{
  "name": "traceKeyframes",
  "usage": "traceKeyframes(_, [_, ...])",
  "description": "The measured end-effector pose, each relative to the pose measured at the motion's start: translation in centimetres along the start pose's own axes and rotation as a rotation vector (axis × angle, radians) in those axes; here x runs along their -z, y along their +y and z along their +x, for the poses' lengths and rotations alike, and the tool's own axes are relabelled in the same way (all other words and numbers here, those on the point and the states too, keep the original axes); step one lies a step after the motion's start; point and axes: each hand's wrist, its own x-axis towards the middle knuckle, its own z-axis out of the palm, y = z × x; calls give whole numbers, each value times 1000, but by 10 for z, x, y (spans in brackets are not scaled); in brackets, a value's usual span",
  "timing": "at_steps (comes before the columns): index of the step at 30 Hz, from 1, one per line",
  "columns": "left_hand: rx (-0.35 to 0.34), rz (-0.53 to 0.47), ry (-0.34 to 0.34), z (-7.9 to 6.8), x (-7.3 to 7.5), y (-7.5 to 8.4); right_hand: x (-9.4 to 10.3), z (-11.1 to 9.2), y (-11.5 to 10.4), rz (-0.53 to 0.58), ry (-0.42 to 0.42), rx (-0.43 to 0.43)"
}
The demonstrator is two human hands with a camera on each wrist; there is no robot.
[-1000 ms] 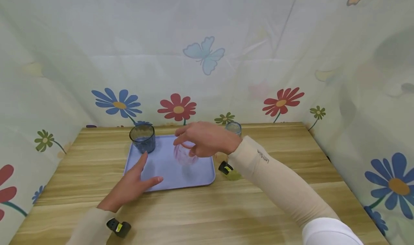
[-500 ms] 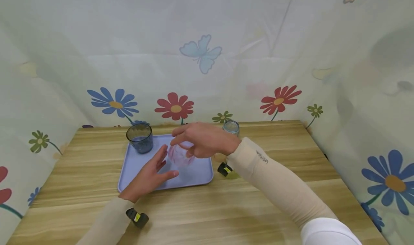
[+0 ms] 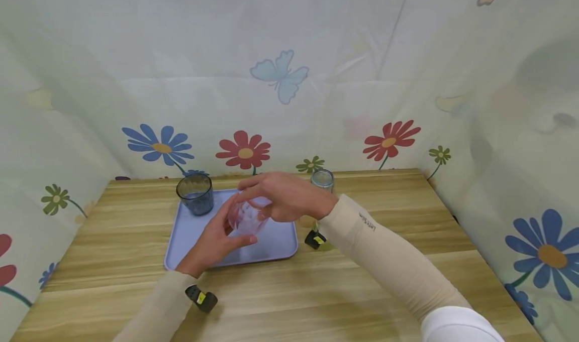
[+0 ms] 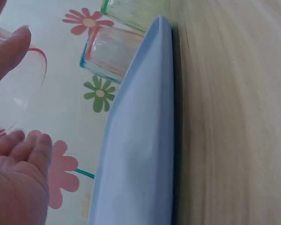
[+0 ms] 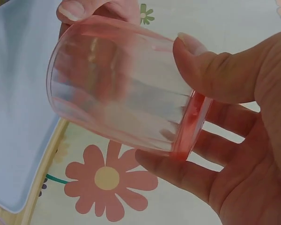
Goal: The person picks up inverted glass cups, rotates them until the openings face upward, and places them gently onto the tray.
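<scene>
A pinkish clear drinking glass hangs above the lilac tray, rim downward and somewhat tilted. My right hand grips it by the thick base, thumb on one side and fingers on the other in the right wrist view. Around the rim end curves my left hand, its thumb at the rim and its fingers behind the glass. Part of the glass is hidden by the right fingers in the head view. A dark blue glass stands upright on the tray's back left corner.
Behind my right wrist, a light blue glass stands on the wooden table. A green-tinted glass shows beside it in the left wrist view. A flower-printed sheet hangs at the back and sides.
My left hand has moved right from near the dark blue glass to the pink glass and now closes around its rim end. My right hand has shifted slightly left with the glass.
</scene>
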Motion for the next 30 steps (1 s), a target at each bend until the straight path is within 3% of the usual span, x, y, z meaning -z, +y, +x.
traceKeyframes(3, [-49,-19,14,-2,0,3,-2,-5,2,54,33,-1])
traceKeyframes(7, [-65,10,43,-6,1,7,-6,-12,6,115,88,12])
traceKeyframes(17, [1,49,90,-7,7,15,-7,-17,9,174,155,11])
traceKeyframes(30, [-1,122,102,-8,20,26,-13,-21,14,232,225,8])
